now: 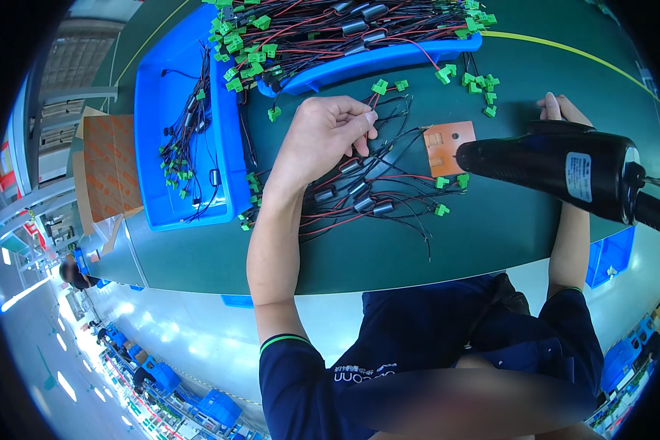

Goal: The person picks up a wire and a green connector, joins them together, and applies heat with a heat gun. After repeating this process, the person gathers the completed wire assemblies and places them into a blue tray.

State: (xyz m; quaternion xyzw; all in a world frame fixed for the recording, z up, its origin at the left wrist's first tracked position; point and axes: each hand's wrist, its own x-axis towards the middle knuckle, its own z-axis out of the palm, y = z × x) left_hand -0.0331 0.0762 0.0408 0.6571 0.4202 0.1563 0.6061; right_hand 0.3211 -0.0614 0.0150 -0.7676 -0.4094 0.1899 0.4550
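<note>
My left hand [328,136] is closed in a pinch over a pile of cables, at a thin black and red cable [375,103] with a green connector [380,87]. Beneath it lie loose black and red cables with dark cylindrical cores [359,189] and green plugs. An orange block [453,139] with recesses and a round hole lies right of the pile. A black electric screwdriver [550,165] hangs above the table, its narrow end over the block. Behind it, my right hand [568,110] shows only curled fingers; the tool hides the rest and whatever they hold.
A blue bin [150,147] with a few cables stands left. Another blue bin [418,55] at the back overflows with bundled cables. Brown cardboard [114,165] lies at the left table edge. The green table [418,271] ends in front of my body.
</note>
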